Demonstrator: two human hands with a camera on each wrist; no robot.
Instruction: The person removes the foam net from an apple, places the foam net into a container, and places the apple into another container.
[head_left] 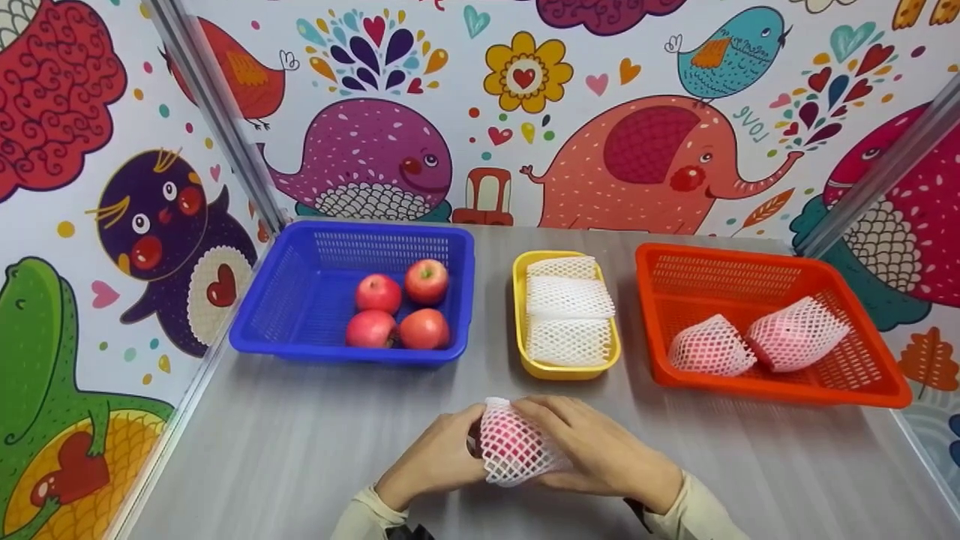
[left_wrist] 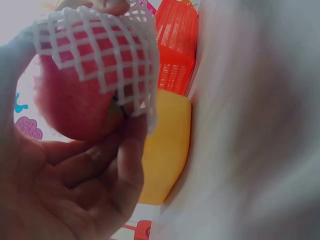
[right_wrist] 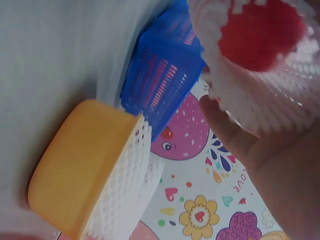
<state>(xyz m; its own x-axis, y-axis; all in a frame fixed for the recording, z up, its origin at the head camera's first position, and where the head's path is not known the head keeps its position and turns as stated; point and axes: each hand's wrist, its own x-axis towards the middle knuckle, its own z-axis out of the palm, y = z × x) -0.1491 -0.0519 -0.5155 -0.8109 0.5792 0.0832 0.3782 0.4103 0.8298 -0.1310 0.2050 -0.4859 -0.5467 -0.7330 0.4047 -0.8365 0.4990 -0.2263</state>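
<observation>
Between both hands, just above the table's near side, is a red apple [left_wrist: 75,102] partly covered by a white foam net sleeve [head_left: 517,442]. My left hand [head_left: 439,457] grips the apple's uncovered side, its fingers curled under it in the left wrist view. On the other side my right hand [head_left: 600,450] holds the netted apple, with its fingers over the top of the sleeve. In the right wrist view, red skin shows through the sleeve's open end. The right hand's far fingers are partly hidden behind the net.
A blue basket [head_left: 300,349] at the left holds several bare apples [head_left: 426,281]. In the middle, a yellow basket [head_left: 566,371] holds stacked white foam nets [head_left: 570,300]. The orange-red basket [head_left: 780,394] at the right contains two netted apples [head_left: 795,334]. Patterned walls border the grey table [head_left: 300,450].
</observation>
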